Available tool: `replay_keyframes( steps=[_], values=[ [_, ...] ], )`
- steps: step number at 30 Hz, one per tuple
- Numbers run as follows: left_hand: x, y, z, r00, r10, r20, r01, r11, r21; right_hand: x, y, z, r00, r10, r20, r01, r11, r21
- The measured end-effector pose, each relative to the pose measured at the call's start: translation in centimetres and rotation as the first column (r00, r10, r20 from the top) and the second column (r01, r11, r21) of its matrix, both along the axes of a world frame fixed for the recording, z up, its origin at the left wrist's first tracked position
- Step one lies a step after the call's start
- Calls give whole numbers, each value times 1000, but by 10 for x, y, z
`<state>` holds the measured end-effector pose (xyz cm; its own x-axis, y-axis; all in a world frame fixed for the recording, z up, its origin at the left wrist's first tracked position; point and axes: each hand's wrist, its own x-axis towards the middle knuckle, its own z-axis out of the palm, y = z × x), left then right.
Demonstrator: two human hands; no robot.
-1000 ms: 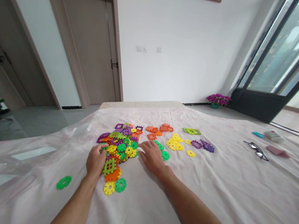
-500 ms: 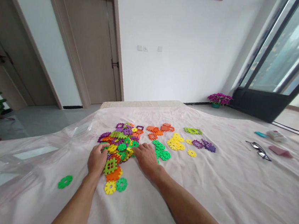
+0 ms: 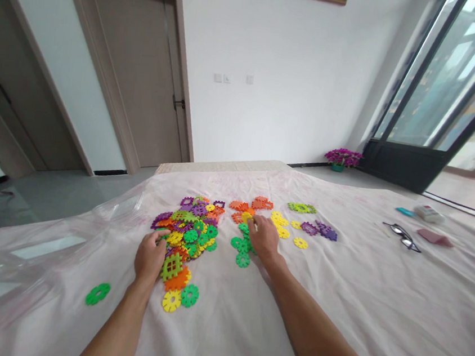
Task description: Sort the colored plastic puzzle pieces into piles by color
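- While pinching the yellow disc [image 3: 246,217] with the right hand [image 3: 264,237], just in front of the orange pieces [image 3: 262,203], grip lightly by the rim.
- Keep high enough over the green discs [image 3: 239,245] to avoid scattering them.
- Judging by the colour groups, best lay flat with the yellow discs [image 3: 283,233], just beyond the right hand, then let go gently.
- With the left hand [image 3: 150,254] curled at the left edge of the pile [image 3: 191,234], cannot tell whether gripping a piece or only touching; press softly for steadiness.
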<state>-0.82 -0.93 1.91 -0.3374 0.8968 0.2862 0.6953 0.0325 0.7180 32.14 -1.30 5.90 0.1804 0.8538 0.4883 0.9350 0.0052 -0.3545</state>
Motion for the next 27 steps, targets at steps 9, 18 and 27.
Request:
replay_keyframes(
  steps=[9,18,27],
  values=[
    [2,-2,4,1000,-2,10,2,1000,-14,59,1,-9,935,-338,-109,340,940,2],
    [1,-1,2,1000,0,15,1,1000,-11,-17,-18,-1,906,423,-34,-414,898,149],
    [3,-3,4,1000,-18,22,18,1000,-7,-93,-61,-5,513,858,17,-845,508,-168]
  ],
)
